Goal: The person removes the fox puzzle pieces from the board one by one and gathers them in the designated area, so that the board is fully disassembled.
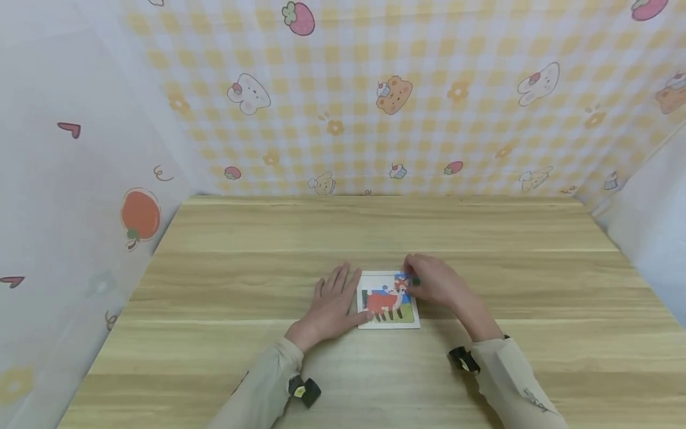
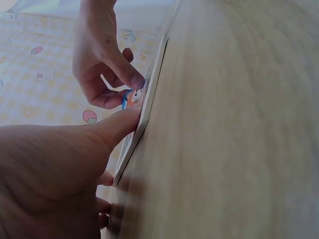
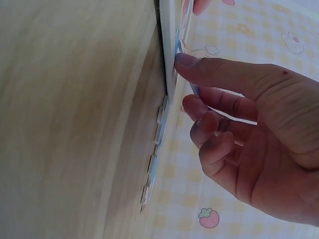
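A light wooden table [image 1: 225, 357] with lengthwise grain is seen from the head view, enclosed at the back by a yellow checked backdrop [image 1: 461, 137] printed with bears, rabbits, strawberries and cupcakes, and at the left by a pale wall [image 1: 64, 226] marked with an orange fruit and small hearts. A small puzzle board [image 1: 389, 300] with a white frame is laid flat near the middle of the table, close to the person. It is nearly square, so no clear long axis can be told; its edges are set roughly parallel to the table's edges, and the picture of an orange fox on green ground under blue sky is turned upright toward the person. The left hand [image 1: 333, 305] is rested flat on the table at the board's left edge, fingers straight and slightly spread, the thumb pressed against the frame. The right hand [image 1: 435, 281] is placed at the board's upper right corner, its fingers curled, with the index fingertip and thumb pressed on a blue piece [image 2: 130, 97] of the picture there. Whether that piece is pinched or only pushed cannot be told. Loose puzzle pieces [image 3: 153, 164] are seen lying beyond the board in the right wrist view.
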{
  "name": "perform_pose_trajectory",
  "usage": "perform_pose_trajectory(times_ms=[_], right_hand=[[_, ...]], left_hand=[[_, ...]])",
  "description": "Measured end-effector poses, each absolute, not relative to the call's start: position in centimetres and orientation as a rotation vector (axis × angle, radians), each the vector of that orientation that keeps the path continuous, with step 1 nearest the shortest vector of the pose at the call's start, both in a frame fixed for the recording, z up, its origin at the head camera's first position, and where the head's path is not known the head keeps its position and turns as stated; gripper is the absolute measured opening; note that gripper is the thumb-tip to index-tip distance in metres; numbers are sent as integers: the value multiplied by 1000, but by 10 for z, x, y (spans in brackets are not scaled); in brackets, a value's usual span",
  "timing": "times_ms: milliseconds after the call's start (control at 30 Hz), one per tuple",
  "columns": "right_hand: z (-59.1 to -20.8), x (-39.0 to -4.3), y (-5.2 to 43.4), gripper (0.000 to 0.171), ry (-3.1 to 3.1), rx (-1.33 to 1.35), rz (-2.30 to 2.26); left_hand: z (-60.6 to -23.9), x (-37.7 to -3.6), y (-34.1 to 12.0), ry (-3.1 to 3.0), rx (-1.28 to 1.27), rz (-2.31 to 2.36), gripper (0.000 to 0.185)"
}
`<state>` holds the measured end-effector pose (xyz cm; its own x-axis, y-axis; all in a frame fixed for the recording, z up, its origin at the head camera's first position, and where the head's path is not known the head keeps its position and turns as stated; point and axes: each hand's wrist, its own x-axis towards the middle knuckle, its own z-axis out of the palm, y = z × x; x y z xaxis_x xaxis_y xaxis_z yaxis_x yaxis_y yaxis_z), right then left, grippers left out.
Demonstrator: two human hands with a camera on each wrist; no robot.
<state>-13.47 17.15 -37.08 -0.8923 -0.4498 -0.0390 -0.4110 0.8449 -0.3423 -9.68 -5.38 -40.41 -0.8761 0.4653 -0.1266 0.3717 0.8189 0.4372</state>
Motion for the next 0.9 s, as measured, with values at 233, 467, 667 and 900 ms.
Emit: perform_pose_trajectory(times_ms=[233, 467, 667, 900], right_hand=[[-367, -137, 190, 25, 2912, -628, -635], [-362, -138, 226, 28, 2909, -539, -708], [-359, -136, 255, 28, 2909, -509, -741], [-357, -135, 272, 27, 2875, -421, -732]], left_hand=[[-404, -97, -56, 2798, 652, 566, 84], [-407, -97, -55, 2802, 653, 564, 84], [-407, -96, -54, 2802, 651, 579, 84], [-406, -95, -53, 2804, 646, 585, 83]])
